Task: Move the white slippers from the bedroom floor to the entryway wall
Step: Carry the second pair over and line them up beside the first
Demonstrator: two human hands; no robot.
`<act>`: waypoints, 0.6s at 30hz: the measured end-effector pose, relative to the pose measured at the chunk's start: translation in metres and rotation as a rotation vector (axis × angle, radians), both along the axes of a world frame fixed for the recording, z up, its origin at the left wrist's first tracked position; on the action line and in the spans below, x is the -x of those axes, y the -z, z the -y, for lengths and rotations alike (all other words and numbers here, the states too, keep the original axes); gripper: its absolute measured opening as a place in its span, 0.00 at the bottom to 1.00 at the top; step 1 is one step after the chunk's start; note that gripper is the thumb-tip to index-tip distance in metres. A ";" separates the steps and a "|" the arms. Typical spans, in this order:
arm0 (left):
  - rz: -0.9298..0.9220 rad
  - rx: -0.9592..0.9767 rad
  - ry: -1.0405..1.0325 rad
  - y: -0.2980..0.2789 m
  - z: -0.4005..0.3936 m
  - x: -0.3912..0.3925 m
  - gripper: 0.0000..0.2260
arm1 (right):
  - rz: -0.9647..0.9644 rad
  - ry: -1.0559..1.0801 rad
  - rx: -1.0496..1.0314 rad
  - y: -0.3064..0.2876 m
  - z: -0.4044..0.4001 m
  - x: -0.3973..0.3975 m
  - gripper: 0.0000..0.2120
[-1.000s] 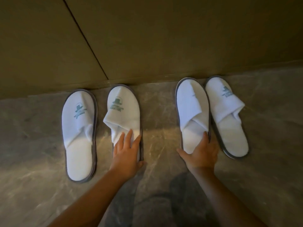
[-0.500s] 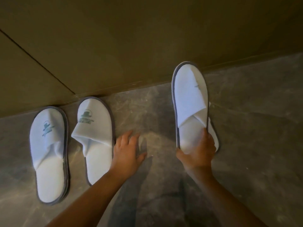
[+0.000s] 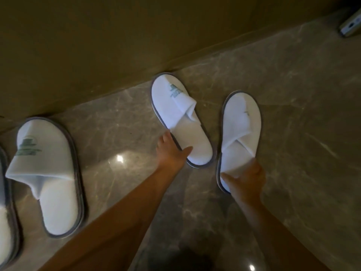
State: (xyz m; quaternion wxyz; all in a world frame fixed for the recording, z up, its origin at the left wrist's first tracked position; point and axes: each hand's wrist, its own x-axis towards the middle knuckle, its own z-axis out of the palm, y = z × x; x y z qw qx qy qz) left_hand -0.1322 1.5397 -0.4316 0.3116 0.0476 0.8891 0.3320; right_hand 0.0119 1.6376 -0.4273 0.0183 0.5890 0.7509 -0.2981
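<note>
Four white slippers with grey soles lie by the brown wall [image 3: 117, 45]. One slipper [image 3: 54, 192] lies at the left, and another slipper [image 3: 4, 212] is cut off by the left edge. In the middle, a slipper with a green logo [image 3: 175, 106] points its toe at the wall. My left hand [image 3: 172, 151] grips its heel, thumb on the insole and fingers along the left rim. My right hand [image 3: 246, 180] is shut on the heel of the fourth slipper [image 3: 242, 122], which is to the right of the logo slipper and further from the wall.
The floor [image 3: 293, 114] is glossy grey-brown marble with light glints. A small grey-white object [image 3: 349, 26] lies at the top right corner near the wall. A dark shadow covers the floor at the bottom between my arms.
My right hand has carried its slipper to the right, uncovering the logo slipper. My left hand left the floor and took hold of that slipper's heel. The view swung right.
</note>
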 end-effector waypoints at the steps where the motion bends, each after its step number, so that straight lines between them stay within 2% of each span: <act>1: -0.016 0.010 -0.033 0.003 -0.006 -0.002 0.37 | -0.024 0.020 0.016 0.002 -0.002 -0.002 0.47; 6: -0.098 0.234 -0.196 0.015 -0.031 -0.008 0.46 | -0.154 0.113 0.080 0.005 -0.011 -0.005 0.46; 11: -0.100 0.308 -0.241 0.018 -0.040 -0.004 0.43 | -0.209 0.107 0.097 0.007 -0.018 -0.009 0.43; 15: -0.022 0.248 -0.257 0.010 -0.039 0.001 0.41 | -0.184 0.101 0.088 0.006 -0.018 -0.006 0.42; 18: 0.069 0.022 -0.302 0.002 -0.031 0.001 0.34 | -0.036 -0.035 -0.068 0.000 -0.017 -0.003 0.40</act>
